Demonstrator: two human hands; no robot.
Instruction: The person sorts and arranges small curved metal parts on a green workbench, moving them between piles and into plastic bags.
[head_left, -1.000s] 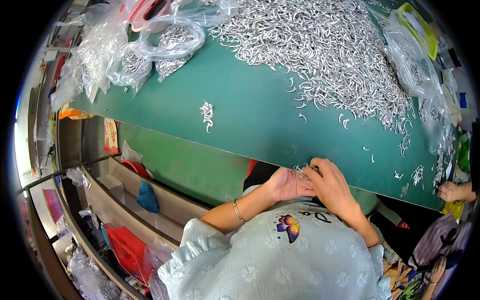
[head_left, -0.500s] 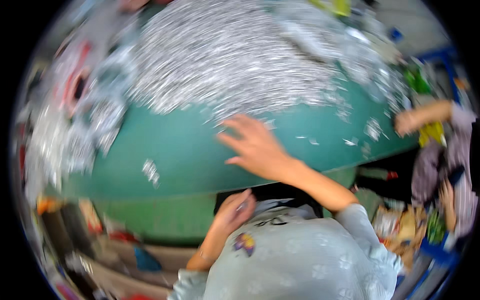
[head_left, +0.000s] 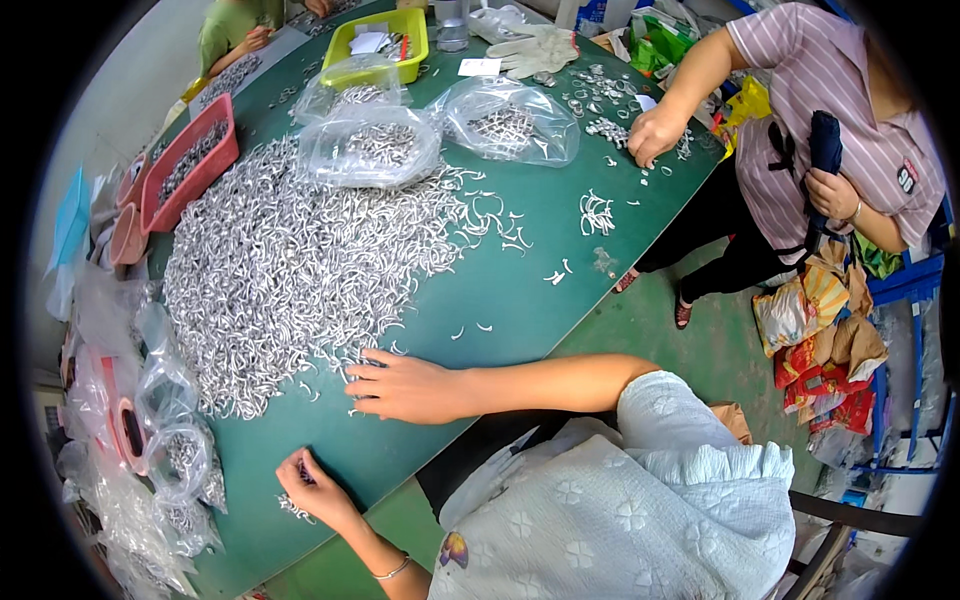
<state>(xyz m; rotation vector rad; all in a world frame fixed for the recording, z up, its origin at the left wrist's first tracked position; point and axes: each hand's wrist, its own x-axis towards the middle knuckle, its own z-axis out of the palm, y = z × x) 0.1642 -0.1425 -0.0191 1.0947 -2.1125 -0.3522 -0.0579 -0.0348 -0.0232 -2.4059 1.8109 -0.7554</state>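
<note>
Now the right hand lies flat, fingers spread, on the green table, fingertips touching the edge of the heap of silver hooks; 0.5 s ago it reached higher into it. Below-left of it, the left hand stays pinched on 1 small bunch of hooks.

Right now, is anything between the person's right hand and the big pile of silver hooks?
Nothing visible. The right hand lies flat on the green table, its fingertips already among loose pieces at the edge of the pile of silver hooks. The left hand pinches a few pieces nearer the table edge.
</note>
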